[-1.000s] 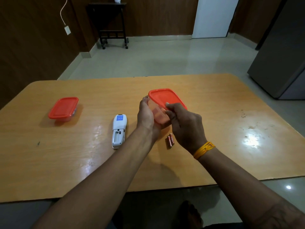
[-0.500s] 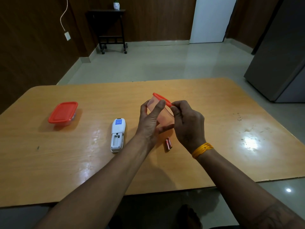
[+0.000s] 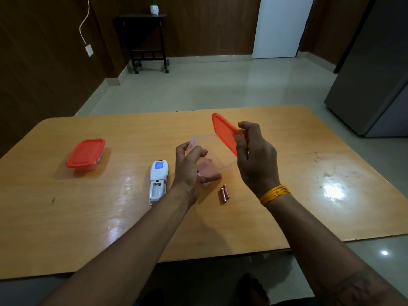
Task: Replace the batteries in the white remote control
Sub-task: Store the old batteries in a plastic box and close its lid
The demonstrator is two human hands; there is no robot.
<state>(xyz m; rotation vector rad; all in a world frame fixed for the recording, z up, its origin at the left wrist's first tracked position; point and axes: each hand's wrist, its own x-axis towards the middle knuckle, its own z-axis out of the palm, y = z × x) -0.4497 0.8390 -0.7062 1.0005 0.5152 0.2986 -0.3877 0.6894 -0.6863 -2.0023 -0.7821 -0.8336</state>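
Surface [image 3: 309,195] of glossy orange wood carries everything. Left hand [image 3: 187,171] has its fingers [image 3: 197,151] curled around a clear container [image 3: 212,155] lifted above it; right hand [image 3: 256,157] pinches the red lid [image 3: 225,131], tilted up off the rim. White remote [image 3: 157,181] lies back-up just left of the left fingers, battery bay open and empty, its blue label too small to read. Two copper-coloured batteries [image 3: 224,193] lie below the right fingers, markings illegible.

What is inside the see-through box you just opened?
The clear box looks empty through its walls. The left hand covers its near corner, so that part stays hidden.
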